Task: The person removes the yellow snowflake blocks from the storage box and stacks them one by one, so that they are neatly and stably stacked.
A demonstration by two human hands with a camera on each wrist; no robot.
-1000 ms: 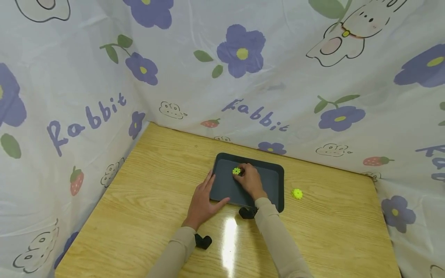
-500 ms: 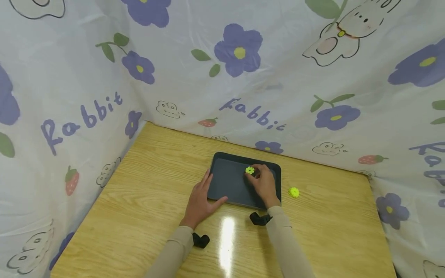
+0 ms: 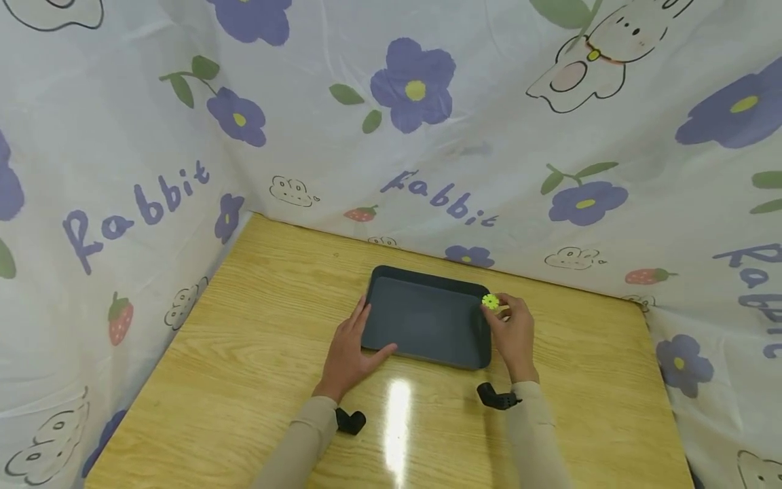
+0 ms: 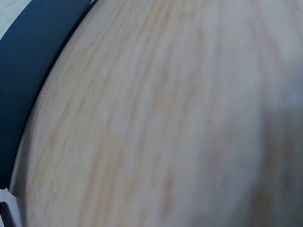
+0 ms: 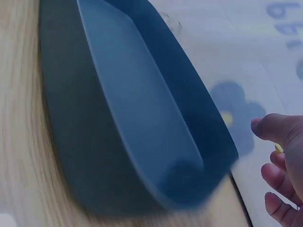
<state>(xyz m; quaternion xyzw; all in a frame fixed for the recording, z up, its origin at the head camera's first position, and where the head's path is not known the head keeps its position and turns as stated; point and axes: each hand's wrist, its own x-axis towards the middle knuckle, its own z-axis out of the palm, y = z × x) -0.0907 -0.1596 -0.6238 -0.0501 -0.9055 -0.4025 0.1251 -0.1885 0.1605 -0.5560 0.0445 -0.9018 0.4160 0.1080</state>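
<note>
A dark grey tray point(image 3: 427, 319) lies on the wooden table point(image 3: 256, 319). My left hand point(image 3: 360, 336) rests flat on the table, its fingers along the tray's left rim and its thumb along the near rim. My right hand point(image 3: 499, 307) pinches a small yellow-green toothed disc point(image 3: 490, 301) just over the tray's far right corner. In the right wrist view the tray point(image 5: 142, 118) fills the frame, my fingers point(image 5: 277, 137) show at the right edge and a sliver of the disc point(image 5: 278, 148) peeks out between them. The left wrist view shows only blurred wood and a strip of tray point(image 4: 23, 80).
A white sheet printed with purple flowers and "Rabbit" point(image 3: 427, 136) walls in the table at the back and on both sides. Black wrist mounts point(image 3: 351, 421) sit below both sleeves. Bare wood lies to the left and right of the tray.
My right hand has carried the disc from the tray's left-middle rightward to its right rim. A second disc on the table right of the tray is now hidden. The left hand stayed put.
</note>
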